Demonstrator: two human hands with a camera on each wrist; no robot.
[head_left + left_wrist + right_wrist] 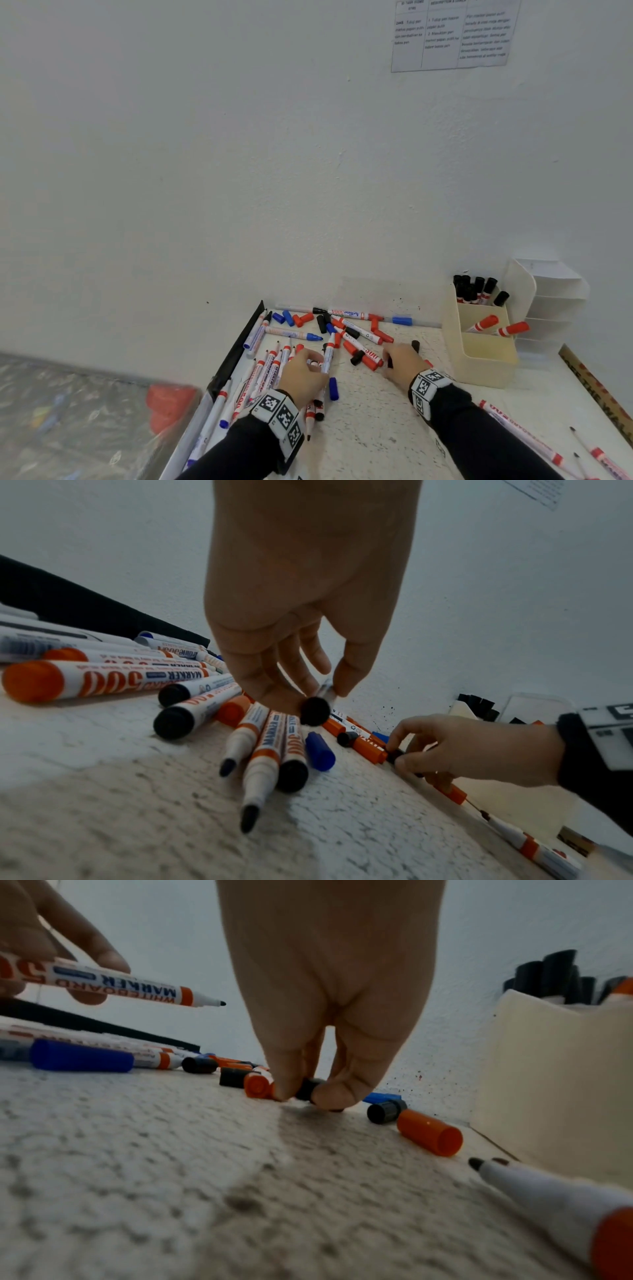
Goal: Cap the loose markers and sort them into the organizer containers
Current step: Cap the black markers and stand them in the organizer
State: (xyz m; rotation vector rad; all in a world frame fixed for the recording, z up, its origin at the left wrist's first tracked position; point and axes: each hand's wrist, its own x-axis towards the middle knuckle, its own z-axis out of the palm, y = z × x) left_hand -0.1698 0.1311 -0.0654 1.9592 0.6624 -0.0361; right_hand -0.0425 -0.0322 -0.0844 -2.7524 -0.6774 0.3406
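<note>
White wall behind; rough, pale textured bench point(373, 418) below it, littered with uncapped markers and loose caps in black, red and blue. Cream organizer point(479, 342) at right against the wall: black-capped markers upright in the rear compartment, two red-capped ones leaning in the middle, front compartment showing nothing.

Left hand point(303, 375) raised just above the pile, wrist angled down, thumb and fingers pinching an uncapped black marker point(137, 987) near mid-barrel, nib pointing toward the other hand.

Right hand point(402, 361) low on the bench, palm down, thumb and forefinger closed on a black cap point(310, 1089) lying just beside a red cap point(257, 1089).

Step judged: fetching the matching cap. Advice: lift cap clear of the neighbouring red one; turn open end toward nib; line up along the barrel axis before pushing; press until seated. Risk: ink on fingers if nib meets the rim off-centre. Destination then probably the rear compartment with the other blacks.
</note>
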